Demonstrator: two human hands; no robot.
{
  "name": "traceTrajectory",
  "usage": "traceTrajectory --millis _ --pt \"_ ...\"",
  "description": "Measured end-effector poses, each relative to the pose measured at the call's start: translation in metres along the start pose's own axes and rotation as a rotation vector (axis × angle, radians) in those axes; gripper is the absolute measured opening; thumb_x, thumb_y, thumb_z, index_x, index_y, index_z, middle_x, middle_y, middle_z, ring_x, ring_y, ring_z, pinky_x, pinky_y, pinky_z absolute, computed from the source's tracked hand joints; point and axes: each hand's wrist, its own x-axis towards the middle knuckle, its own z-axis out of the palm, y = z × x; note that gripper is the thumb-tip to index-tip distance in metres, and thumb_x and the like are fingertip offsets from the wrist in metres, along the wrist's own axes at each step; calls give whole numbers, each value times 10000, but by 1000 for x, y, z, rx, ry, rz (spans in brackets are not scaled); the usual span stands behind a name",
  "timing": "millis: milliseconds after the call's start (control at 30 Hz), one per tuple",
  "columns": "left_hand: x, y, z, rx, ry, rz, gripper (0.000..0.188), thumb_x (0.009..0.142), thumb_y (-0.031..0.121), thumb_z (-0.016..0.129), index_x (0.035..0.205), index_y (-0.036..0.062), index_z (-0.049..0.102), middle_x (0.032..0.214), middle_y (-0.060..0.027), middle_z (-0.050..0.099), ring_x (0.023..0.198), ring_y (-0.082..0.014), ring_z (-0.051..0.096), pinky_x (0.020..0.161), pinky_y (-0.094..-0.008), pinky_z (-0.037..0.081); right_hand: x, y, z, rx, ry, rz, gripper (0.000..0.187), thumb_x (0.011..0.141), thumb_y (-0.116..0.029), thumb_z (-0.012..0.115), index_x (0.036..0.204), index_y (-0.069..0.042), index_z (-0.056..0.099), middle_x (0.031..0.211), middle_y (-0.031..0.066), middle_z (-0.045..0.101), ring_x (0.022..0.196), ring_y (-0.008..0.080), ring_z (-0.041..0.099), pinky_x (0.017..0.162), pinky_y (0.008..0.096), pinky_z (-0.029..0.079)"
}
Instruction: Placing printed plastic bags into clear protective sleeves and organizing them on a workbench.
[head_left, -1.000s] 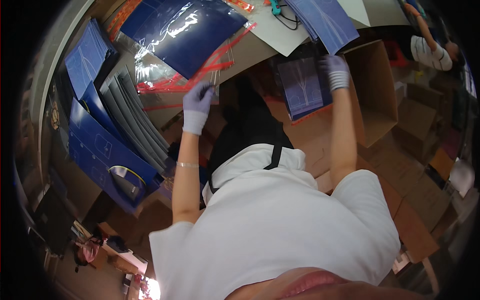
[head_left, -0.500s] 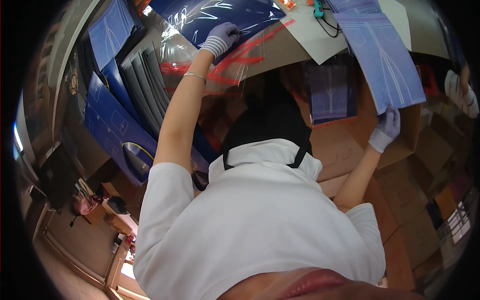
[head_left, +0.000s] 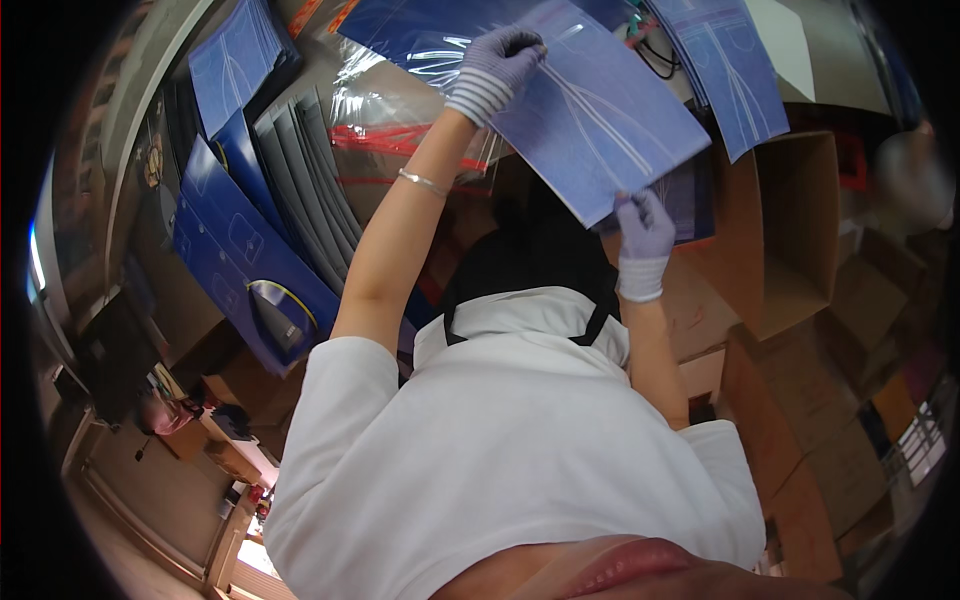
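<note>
My right hand [head_left: 645, 240], in a pale knitted glove, pinches the near corner of a light blue printed sheet [head_left: 610, 110] with white lines on it. The sheet is tilted in front of me, over the table's edge. Closed at the sheet's left side is my gloved left hand [head_left: 503, 65]; whether its fingers grip the sheet or clear plastic is hidden. Under and beside that hand lie a glossy dark blue folder [head_left: 400, 35] and clear plastic sleeves [head_left: 375, 110] with red strips.
A pile of similar blue sheets [head_left: 735, 75] lies at the right. Dark folders [head_left: 300, 170] and large blue folders [head_left: 250, 240] stand at the left, with another stack of blue sheets [head_left: 235, 65] behind. An open cardboard box [head_left: 790, 230] stands right of me. Another person's blurred hand [head_left: 915, 180] shows far right.
My right hand has brought the light blue sheet leftward from the pile to in front of me. My left hand has moved right and up, to the sheet's left side.
</note>
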Motion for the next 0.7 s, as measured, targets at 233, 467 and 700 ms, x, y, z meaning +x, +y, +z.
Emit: traceTrajectory --millis 233,467,700 --pt "-64 29 16 83 -86 -21 169 731 93 639 880 16 619 807 -100 624 718 -192 605 679 -277 482 143 58 74 279 -703 18 291 812 -209 550 982 27 564 832 147 610 825 181 590 727 272 444" --pt "-117 -52 -42 196 166 -190 220 769 206 552 829 6 622 721 -131 633 694 -201 620 653 -280 476 137 96 58 -175 -907 445 265 803 -187 571 1003 -12 579 899 109 633 742 145 621 665 247 483" --pt "-235 -111 -51 -447 199 -1037 228 869 189 454 966 51 608 851 -79 649 714 -156 611 605 -255 465 74 106 78 -722 -853 -394 198 754 -191 605 916 -76 603 868 108 616 821 255 598 740 305 469"
